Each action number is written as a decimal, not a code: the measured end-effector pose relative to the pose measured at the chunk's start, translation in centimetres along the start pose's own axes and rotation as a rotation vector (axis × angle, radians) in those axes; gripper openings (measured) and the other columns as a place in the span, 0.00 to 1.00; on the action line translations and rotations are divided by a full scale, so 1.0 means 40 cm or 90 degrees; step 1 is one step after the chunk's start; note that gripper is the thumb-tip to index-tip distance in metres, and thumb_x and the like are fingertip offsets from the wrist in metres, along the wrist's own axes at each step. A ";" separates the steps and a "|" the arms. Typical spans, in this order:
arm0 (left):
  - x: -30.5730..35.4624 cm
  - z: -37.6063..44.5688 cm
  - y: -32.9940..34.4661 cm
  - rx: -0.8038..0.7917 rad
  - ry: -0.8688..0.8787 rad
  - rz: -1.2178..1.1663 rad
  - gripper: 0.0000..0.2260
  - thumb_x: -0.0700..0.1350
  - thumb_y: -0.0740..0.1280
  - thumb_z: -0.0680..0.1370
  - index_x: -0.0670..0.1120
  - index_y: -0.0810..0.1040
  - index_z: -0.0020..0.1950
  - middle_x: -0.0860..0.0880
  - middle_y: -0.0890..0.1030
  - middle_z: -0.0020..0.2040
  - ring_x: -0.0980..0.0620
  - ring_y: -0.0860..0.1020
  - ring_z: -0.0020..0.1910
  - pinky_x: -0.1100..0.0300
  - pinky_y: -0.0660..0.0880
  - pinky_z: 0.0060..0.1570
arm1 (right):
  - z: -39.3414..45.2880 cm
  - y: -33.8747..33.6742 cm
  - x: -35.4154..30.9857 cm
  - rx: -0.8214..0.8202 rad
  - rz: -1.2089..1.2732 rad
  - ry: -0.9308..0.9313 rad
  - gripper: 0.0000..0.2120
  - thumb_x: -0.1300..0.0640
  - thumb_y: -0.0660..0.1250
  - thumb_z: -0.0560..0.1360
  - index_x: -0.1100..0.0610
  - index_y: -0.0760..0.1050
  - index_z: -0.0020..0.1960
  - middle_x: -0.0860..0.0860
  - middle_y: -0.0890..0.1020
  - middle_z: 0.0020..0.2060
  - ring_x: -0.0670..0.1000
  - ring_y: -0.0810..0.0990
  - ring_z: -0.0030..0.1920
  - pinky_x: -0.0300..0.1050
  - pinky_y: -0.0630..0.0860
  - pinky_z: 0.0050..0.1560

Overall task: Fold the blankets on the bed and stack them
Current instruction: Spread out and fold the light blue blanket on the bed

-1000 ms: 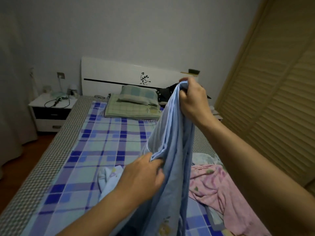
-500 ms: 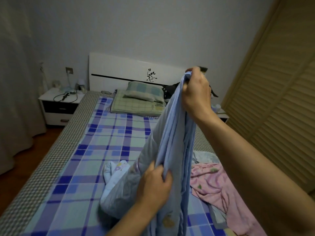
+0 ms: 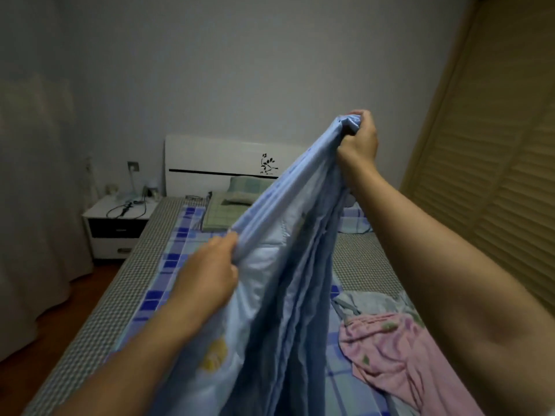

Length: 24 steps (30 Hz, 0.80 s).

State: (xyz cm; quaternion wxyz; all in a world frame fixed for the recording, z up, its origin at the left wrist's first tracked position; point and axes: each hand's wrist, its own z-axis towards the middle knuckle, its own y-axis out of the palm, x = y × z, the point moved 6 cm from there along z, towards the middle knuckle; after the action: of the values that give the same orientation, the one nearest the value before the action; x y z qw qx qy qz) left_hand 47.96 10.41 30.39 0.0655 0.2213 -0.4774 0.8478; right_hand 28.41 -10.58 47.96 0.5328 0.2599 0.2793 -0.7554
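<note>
Hanging fabric: a light blue blanket (image 3: 279, 295) is held up over the bed, its folds draped down out of view at the bottom edge; a yellow print is seen low on it.
Left hand (image 3: 210, 271): closed on the blanket's upper edge, fingers curled round the cloth, lower and nearer than the other hand.
Right hand (image 3: 359, 139): raised high, a bunched corner of the same blanket is gripped in its fist.
Pink blanket (image 3: 399, 355): left crumpled on the bed, to the right of the hanging cloth.
Pale grey-blue cloth (image 3: 369, 301): rumpled, just behind the pink blanket, touching it.
Bed (image 3: 162, 265): covered by a blue checked sheet.
Pillow (image 3: 249, 189): green checked, laid at the head end.
Headboard (image 3: 216, 160): white, marked with a black flower motif.
Nightstand (image 3: 117, 226): white, left of the bed; cables are seen on top.
Louvred wardrobe doors (image 3: 495, 175): along the right wall.
</note>
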 end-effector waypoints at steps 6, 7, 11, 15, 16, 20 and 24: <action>-0.173 -0.009 -0.059 0.160 -0.201 0.003 0.11 0.38 0.63 0.75 0.49 0.65 0.51 0.44 0.75 0.45 0.38 0.75 0.42 0.48 0.71 0.38 | -0.115 0.054 0.118 -0.048 -0.015 0.091 0.18 0.72 0.55 0.76 0.58 0.74 0.59 0.52 0.79 0.52 0.48 0.77 0.52 0.21 0.68 0.39; -0.201 -0.016 -0.053 0.159 -0.258 -0.025 0.11 0.38 0.63 0.75 0.49 0.64 0.52 0.45 0.75 0.44 0.39 0.74 0.40 0.50 0.70 0.38 | -0.137 0.053 0.119 -0.043 0.020 0.104 0.18 0.72 0.54 0.76 0.58 0.74 0.59 0.52 0.79 0.51 0.48 0.77 0.51 0.20 0.68 0.40; -0.326 -0.002 -0.008 0.070 -0.381 -0.101 0.02 0.38 0.64 0.75 0.44 0.73 0.43 0.40 0.80 0.45 0.41 0.74 0.39 0.53 0.71 0.40 | -0.251 0.017 0.108 -0.035 0.196 0.127 0.19 0.74 0.55 0.74 0.59 0.75 0.57 0.49 0.79 0.47 0.40 0.78 0.46 0.28 0.74 0.44; -0.401 -0.016 0.013 0.001 -0.377 -0.020 0.08 0.37 0.62 0.76 0.46 0.80 0.44 0.35 0.82 0.52 0.35 0.79 0.51 0.53 0.73 0.45 | -0.392 -0.011 0.147 -0.118 0.283 0.150 0.20 0.76 0.57 0.73 0.54 0.75 0.52 0.50 0.79 0.46 0.44 0.78 0.45 0.37 0.75 0.48; -0.408 -0.027 0.013 -0.014 -0.360 0.027 0.10 0.37 0.61 0.76 0.44 0.82 0.48 0.35 0.82 0.53 0.34 0.80 0.52 0.51 0.75 0.48 | -0.418 -0.015 0.164 -0.154 0.271 0.165 0.20 0.77 0.57 0.72 0.55 0.75 0.51 0.51 0.79 0.44 0.45 0.78 0.44 0.37 0.75 0.47; -0.329 -0.083 0.010 -0.021 -0.165 0.116 0.11 0.42 0.58 0.74 0.46 0.78 0.50 0.37 0.83 0.46 0.34 0.80 0.44 0.46 0.77 0.43 | -0.443 -0.071 0.272 -0.161 0.046 0.239 0.15 0.73 0.58 0.74 0.58 0.75 0.52 0.51 0.80 0.42 0.47 0.79 0.44 0.46 0.77 0.47; -0.126 -0.135 0.035 -0.080 0.033 -0.003 0.09 0.47 0.55 0.72 0.52 0.72 0.48 0.45 0.80 0.38 0.40 0.77 0.36 0.48 0.75 0.36 | -0.410 -0.194 0.333 0.079 -0.034 0.320 0.10 0.61 0.56 0.72 0.56 0.74 0.48 0.54 0.79 0.43 0.56 0.77 0.44 0.50 0.73 0.44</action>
State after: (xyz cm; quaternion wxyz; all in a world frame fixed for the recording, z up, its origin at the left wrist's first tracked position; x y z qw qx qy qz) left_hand 50.31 14.69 24.67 0.0932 0.1961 -0.5273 0.8215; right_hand 18.64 -5.76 28.28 0.4098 0.4644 0.3627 -0.6963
